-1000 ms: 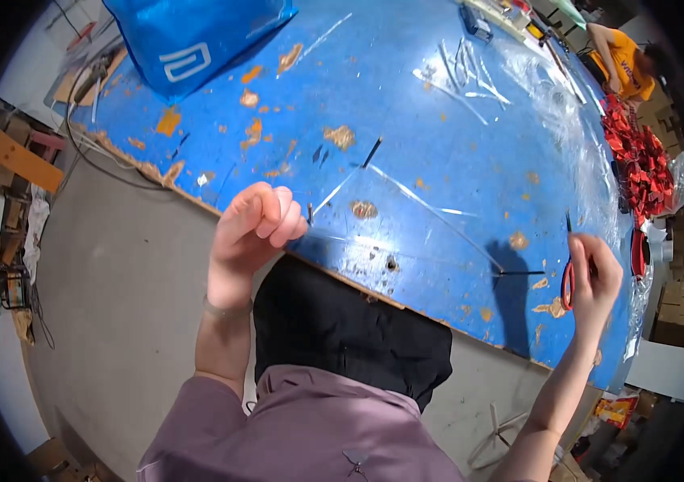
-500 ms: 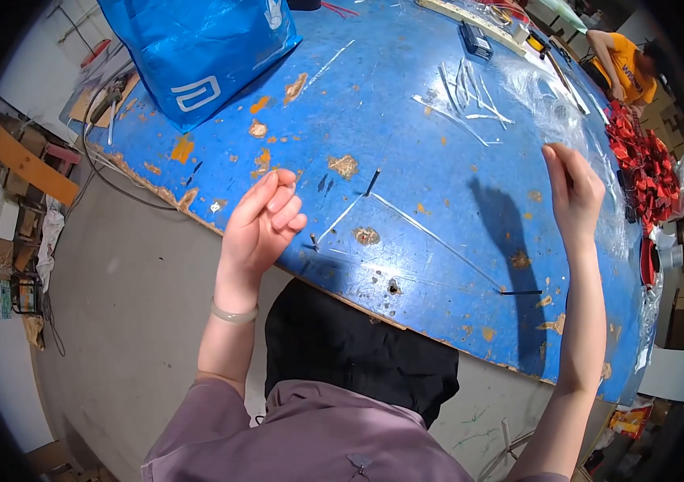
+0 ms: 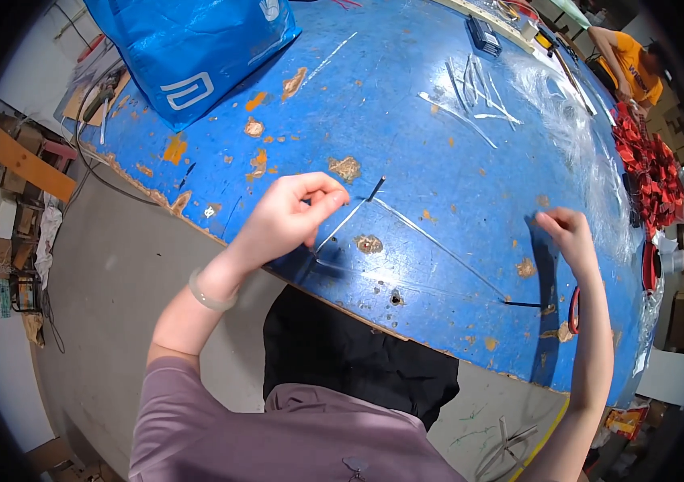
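My left hand [image 3: 290,217] hovers over the near part of a worn blue table [image 3: 406,120], with thumb and forefinger pinched on a thin clear strip [image 3: 350,217] that ends in a black tip. A second long clear strip [image 3: 446,249] runs diagonally across the table to a black end near my right wrist. My right hand [image 3: 569,237] is further right, fingers curled down onto the table surface; whether it grips anything is not visible. A small red loop-shaped item [image 3: 573,309] lies just below that hand, near the table edge.
A big blue bag [image 3: 197,48] stands at the far left of the table. Several loose clear strips [image 3: 471,92] and a clear plastic sheet [image 3: 575,120] lie farther back. A red bundle [image 3: 647,169] is at the right edge. A person in an orange top [image 3: 627,60] works beyond it.
My left hand has come down to the table and pinched the clear strip. My right hand swung up and then back down onto the table; the red item it held lies near the edge.
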Tool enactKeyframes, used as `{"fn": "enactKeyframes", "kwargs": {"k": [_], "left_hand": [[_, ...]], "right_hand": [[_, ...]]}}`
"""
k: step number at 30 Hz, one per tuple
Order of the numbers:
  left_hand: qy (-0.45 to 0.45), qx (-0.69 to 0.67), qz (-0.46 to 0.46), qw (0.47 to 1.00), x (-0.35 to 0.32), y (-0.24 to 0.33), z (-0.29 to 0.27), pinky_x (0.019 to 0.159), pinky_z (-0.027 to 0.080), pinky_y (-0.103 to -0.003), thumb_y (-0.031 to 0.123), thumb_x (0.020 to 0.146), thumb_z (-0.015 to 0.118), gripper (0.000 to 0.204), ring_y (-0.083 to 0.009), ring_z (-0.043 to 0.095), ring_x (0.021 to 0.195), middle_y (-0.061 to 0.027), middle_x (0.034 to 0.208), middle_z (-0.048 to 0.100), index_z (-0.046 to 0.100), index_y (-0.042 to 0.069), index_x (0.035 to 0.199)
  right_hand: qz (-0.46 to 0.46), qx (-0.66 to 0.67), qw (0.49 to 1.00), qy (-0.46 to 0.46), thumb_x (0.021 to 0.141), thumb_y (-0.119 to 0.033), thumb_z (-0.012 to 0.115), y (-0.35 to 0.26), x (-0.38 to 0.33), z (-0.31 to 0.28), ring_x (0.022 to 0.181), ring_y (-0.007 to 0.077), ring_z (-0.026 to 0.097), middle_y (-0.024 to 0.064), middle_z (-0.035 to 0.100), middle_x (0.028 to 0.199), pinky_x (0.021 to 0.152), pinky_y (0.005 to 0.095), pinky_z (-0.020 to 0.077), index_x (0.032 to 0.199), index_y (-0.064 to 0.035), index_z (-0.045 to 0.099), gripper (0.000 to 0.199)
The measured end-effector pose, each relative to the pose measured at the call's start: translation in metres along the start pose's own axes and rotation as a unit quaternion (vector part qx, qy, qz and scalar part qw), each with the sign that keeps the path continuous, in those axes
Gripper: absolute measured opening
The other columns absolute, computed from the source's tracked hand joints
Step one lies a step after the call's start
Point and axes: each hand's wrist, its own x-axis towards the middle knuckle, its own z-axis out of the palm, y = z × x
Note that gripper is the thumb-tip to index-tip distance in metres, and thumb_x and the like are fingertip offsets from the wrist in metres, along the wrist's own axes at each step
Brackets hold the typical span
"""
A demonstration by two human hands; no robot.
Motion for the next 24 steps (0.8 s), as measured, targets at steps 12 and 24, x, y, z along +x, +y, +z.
{"fn": "enactKeyframes", "kwargs": {"k": [12, 24], "left_hand": [[-0.058, 0.158, -0.06, 0.984, 0.024, 0.002, 0.003, 0.04, 0.037, -0.022, 0.019, 0.083, 0.054, 0.022, -0.0075, 0.052, 0.043, -0.0012, 0.051, 0.051, 0.055, 0.0, 0.072], [-0.146, 0.337, -0.083, 0.926, 0.064, 0.019, -0.018, 0.04, 0.039, -0.02, 0.027, 0.077, 0.065, 0.032, -0.0081, 0.052, 0.044, -0.0016, 0.05, 0.052, 0.051, 0.004, 0.06]], "right_hand": [[0.166, 0.112, 0.98, 0.003, 0.078, -0.019, 0.063, 0.026, -0.151, -0.031, 0.046, 0.0021, 0.036, -0.0058, 0.042, 0.051, 0.041, 0.0194, 0.0245, 0.063, -0.0023, 0.057, 0.023], [0.31, 0.138, 0.929, 0.147, 0.08, -0.019, 0.061, 0.076, -0.288, -0.014, 0.042, 0.0018, 0.032, -0.0064, 0.04, 0.048, 0.039, 0.0186, 0.0213, 0.063, -0.0036, 0.055, 0.024]]}}
